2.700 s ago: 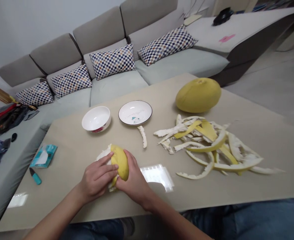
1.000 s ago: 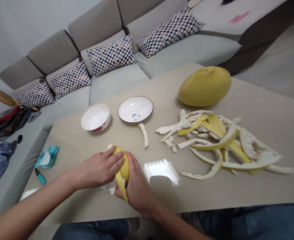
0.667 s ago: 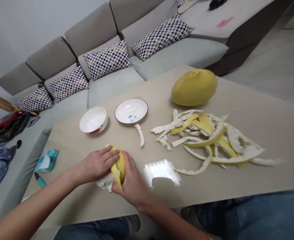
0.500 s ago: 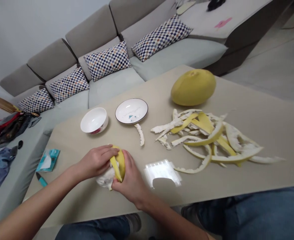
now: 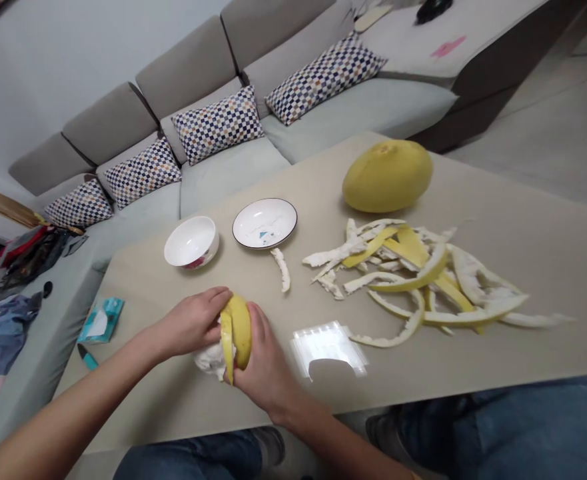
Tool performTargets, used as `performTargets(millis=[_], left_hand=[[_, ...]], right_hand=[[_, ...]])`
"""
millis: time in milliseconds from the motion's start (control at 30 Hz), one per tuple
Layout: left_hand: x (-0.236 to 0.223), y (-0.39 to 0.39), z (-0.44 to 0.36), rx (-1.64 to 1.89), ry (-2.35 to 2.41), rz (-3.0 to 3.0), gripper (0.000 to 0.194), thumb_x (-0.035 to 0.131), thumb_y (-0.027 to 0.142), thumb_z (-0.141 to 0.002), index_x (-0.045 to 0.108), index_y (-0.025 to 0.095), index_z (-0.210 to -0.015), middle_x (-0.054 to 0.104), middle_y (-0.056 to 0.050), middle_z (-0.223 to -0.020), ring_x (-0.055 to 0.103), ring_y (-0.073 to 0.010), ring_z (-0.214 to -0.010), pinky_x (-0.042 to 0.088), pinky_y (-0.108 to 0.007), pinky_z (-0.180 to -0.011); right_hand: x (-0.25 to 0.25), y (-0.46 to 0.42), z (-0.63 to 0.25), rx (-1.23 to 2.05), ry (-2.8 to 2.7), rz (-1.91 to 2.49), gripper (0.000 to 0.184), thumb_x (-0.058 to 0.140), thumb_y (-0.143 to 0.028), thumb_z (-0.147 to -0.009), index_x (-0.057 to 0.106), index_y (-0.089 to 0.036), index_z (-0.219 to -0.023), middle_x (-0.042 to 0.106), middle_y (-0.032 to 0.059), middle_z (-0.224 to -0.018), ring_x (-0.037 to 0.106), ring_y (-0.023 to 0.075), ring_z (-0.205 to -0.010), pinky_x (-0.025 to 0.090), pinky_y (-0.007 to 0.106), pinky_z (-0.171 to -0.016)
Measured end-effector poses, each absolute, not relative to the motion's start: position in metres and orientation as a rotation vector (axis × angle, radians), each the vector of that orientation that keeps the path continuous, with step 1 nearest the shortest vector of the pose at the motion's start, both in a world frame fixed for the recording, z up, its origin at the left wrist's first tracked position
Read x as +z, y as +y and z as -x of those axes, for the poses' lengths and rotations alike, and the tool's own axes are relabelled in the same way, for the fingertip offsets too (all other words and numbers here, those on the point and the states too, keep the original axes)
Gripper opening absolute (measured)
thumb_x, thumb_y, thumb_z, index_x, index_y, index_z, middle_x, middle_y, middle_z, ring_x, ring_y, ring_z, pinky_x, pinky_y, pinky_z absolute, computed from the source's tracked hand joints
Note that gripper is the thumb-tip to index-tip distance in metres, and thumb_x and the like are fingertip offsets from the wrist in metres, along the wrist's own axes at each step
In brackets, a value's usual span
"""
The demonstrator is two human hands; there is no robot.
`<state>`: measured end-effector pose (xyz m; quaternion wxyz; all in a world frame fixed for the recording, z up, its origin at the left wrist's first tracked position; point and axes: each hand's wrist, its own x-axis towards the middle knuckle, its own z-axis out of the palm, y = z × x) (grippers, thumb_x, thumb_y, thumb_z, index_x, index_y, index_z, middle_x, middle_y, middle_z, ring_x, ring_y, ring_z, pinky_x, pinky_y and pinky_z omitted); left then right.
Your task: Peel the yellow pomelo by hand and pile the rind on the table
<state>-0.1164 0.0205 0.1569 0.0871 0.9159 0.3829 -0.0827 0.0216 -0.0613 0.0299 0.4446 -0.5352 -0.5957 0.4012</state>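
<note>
Between my hands, low over the near part of the table, is a partly peeled pomelo (image 5: 242,327). White pith shows on its left side, yellow rind on its right. A strip of rind (image 5: 227,347) stands partly away from the fruit. My left hand (image 5: 200,321) is closed at the upper left of the fruit, its fingertips at the top of the strip. My right hand (image 5: 266,363) is wrapped round the right side and underneath, with its thumb near the strip's lower end. Some fingertips are hidden behind the fruit.
A whole pomelo (image 5: 388,177) sits at the far right, behind a heap of peel strips (image 5: 423,280). A white bowl (image 5: 192,241), an oval plate (image 5: 264,223) and one loose peel piece (image 5: 282,270) lie ahead. Leftward are a tissue pack (image 5: 102,321) and a teal-handled tool (image 5: 88,357).
The rind strip has come further away from the pomelo and hangs lower. My left hand has shifted slightly on the fruit, and the view has moved a little.
</note>
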Motion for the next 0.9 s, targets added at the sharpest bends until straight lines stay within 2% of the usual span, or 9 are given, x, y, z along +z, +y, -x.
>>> performTargets(millis=[167, 333, 467, 600, 733, 800, 900], left_hand=[[0.15, 0.037, 0.121, -0.105, 1.03, -2.783, 0.043, 0.052, 0.035, -0.091, 0.056, 0.013, -0.127, 0.065, -0.018, -0.125, 0.067, -0.029, -0.109, 0.055, -0.04, -0.092], [0.143, 0.046, 0.126, 0.075, 1.087, -2.653, 0.032, 0.053, 0.028, -0.09, 0.065, 0.017, -0.117, 0.073, -0.012, -0.114, 0.07, -0.0238, -0.101, 0.055, -0.035, -0.089], [0.147, 0.043, 0.128, 0.105, 1.157, -2.418, 0.041, 0.056, 0.029, -0.088, 0.061, 0.02, -0.128, 0.065, -0.01, -0.13, 0.063, -0.0234, -0.118, 0.052, -0.035, -0.098], [0.159, 0.043, 0.121, -0.087, 1.339, -2.257, 0.06, 0.06, 0.022, -0.077, 0.053, 0.017, -0.137, 0.06, -0.012, -0.137, 0.063, -0.0252, -0.115, 0.052, -0.037, -0.096], [0.167, 0.045, 0.11, -0.189, 1.276, -2.393, 0.05, 0.056, 0.015, -0.074, 0.063, 0.017, -0.124, 0.068, -0.011, -0.122, 0.065, -0.0259, -0.108, 0.053, -0.034, -0.091], [0.165, 0.044, 0.108, -0.149, 1.205, -2.487, 0.046, 0.054, 0.013, -0.075, 0.066, 0.018, -0.12, 0.071, -0.01, -0.116, 0.067, -0.025, -0.104, 0.053, -0.032, -0.085], [0.158, 0.041, 0.112, -0.06, 1.169, -2.6, 0.043, 0.052, 0.014, -0.078, 0.065, 0.017, -0.119, 0.071, -0.012, -0.114, 0.068, -0.025, -0.102, 0.053, -0.033, -0.086]], right_hand=[[0.035, -0.059, -0.022, 1.008, -1.471, 1.355, 0.105, 0.069, -0.021, -0.059, 0.018, -0.015, -0.15, 0.029, 0.0179, -0.154, 0.03, 0.0321, -0.143, 0.031, 0.047, -0.116], [0.035, -0.06, -0.023, 0.99, -1.464, 1.335, 0.105, 0.066, -0.019, -0.059, 0.016, -0.017, -0.151, 0.029, 0.0166, -0.155, 0.028, 0.031, -0.144, 0.03, 0.047, -0.117], [0.033, -0.061, -0.023, 0.988, -1.478, 1.326, 0.104, 0.066, -0.019, -0.06, 0.016, -0.016, -0.151, 0.027, 0.0176, -0.155, 0.027, 0.0314, -0.144, 0.03, 0.048, -0.117], [0.03, -0.063, -0.023, 0.956, -1.48, 1.306, 0.103, 0.066, -0.019, -0.061, 0.016, -0.017, -0.151, 0.027, 0.0179, -0.156, 0.026, 0.0321, -0.145, 0.03, 0.05, -0.116], [0.028, -0.066, -0.025, 0.946, -1.468, 1.289, 0.104, 0.065, -0.017, -0.06, 0.014, -0.019, -0.151, 0.028, 0.0178, -0.155, 0.028, 0.0323, -0.144, 0.031, 0.051, -0.116], [0.026, -0.067, -0.025, 0.937, -1.473, 1.288, 0.105, 0.066, -0.016, -0.059, 0.014, -0.019, -0.151, 0.028, 0.0181, -0.155, 0.029, 0.0331, -0.144, 0.033, 0.051, -0.115], [0.024, -0.067, -0.023, 0.904, -1.468, 1.292, 0.105, 0.066, -0.016, -0.059, 0.014, -0.018, -0.151, 0.029, 0.0183, -0.155, 0.029, 0.0332, -0.144, 0.033, 0.051, -0.115]])
